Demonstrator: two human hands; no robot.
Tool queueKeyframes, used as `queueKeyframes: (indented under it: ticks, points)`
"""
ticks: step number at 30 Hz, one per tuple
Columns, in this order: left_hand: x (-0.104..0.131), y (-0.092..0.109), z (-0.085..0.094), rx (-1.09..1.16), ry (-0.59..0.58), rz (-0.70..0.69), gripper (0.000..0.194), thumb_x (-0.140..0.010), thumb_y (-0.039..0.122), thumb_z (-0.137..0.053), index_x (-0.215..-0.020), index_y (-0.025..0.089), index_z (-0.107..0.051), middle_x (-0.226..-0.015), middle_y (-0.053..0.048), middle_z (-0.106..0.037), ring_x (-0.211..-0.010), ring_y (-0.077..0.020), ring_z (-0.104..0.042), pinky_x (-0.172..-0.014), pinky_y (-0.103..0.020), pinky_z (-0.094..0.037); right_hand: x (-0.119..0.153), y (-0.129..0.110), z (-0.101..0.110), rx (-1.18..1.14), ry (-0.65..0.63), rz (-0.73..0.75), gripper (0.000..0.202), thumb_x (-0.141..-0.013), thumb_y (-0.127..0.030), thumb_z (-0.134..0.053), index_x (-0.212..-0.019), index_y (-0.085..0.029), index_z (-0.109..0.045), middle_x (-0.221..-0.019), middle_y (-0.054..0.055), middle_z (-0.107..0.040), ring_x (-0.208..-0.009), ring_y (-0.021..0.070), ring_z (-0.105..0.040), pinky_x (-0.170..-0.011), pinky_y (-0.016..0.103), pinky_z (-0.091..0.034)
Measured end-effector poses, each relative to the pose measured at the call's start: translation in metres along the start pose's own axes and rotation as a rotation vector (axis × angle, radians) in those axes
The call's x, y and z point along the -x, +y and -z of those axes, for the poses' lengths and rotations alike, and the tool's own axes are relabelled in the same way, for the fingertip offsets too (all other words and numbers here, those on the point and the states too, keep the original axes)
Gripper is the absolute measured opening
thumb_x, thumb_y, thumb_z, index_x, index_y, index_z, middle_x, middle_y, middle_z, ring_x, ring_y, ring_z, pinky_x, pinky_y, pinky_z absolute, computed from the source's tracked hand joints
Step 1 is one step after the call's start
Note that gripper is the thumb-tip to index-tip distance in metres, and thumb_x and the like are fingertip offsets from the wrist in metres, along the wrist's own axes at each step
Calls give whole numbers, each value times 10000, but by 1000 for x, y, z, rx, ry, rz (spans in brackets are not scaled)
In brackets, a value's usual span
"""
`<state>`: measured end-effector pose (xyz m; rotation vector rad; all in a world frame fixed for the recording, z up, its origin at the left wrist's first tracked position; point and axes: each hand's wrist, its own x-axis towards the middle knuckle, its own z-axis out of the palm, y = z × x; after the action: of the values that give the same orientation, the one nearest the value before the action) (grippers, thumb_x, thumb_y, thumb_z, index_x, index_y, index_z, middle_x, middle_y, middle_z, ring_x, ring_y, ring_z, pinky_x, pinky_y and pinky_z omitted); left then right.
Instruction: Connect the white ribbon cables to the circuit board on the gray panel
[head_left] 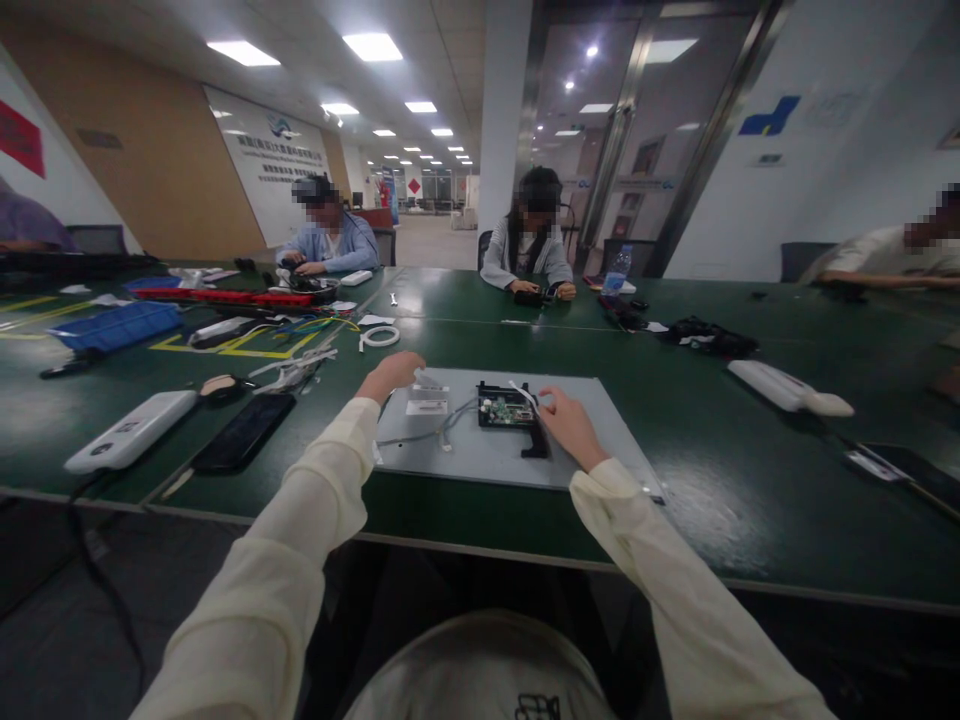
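My left hand [394, 374] is at the back left of a grey mat [480, 472], fingers closed beside a small clear-and-white box [428, 398]. What its fingertips grip, if anything, is too small to make out. My right hand [570, 425] pinches a thin white strip [521, 391], whose far end reaches over a green circuit board [507, 411]. The board sits in a black plastic frame [534, 440] in the middle of the mat. A grey cable [420, 437] runs left from the frame across the mat.
Left of the mat lie a black phone [244, 432], a white power strip [133, 430], a coiled white cable [379, 337] and a blue tray [116, 326]. A white device [787, 388] lies to the right. Two people [330, 230] work across the green table [697, 440]; others sit at the sides.
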<state>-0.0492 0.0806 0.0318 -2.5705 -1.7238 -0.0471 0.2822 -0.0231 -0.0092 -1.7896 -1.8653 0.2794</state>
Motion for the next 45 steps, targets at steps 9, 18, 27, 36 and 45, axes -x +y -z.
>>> queueKeyframes:
  ticks: [9,18,27,36,45]
  points:
    - [-1,-9,-5,-20,18,45,294,-664,53,-482,-848,156,-686,-943,-95,-675,-891,-157,-601,-808,-213,-430,1,-2,2,-28,1,3,302,-800,-182,-479,-1095,-182,-544,-623,-9,-598,-624,149,-549,-606,218,-335]
    - [6,-17,8,-37,41,10,274,-662,74,-472,-800,154,-695,-881,-87,-681,-863,-172,-601,-794,-221,-426,2,-3,4,-31,3,19,321,-796,-169,-475,-1111,-178,-536,-606,-14,-594,-607,147,-543,-602,216,-335]
    - [15,-14,35,-101,78,-18,272,-701,134,-474,-841,200,-697,-878,-38,-683,-858,-159,-585,-766,-211,-416,0,-2,5,-44,28,17,307,-790,-187,-476,-1088,-183,-548,-603,-15,-592,-616,151,-549,-601,223,-335]
    - [31,16,71,142,188,-147,229,-738,174,-474,-828,154,-684,-821,-24,-667,-767,-127,-585,-725,-191,-419,2,-8,7,-170,168,111,283,-802,-224,-452,-1063,-171,-550,-666,-2,-597,-627,146,-554,-641,243,-382]
    - [50,78,70,498,39,-177,251,-761,110,-379,-919,136,-572,-813,-14,-667,-730,-106,-619,-657,-188,-444,8,-25,10,-255,207,284,289,-832,-218,-430,-1093,-154,-537,-925,68,-602,-792,154,-559,-678,252,-445]
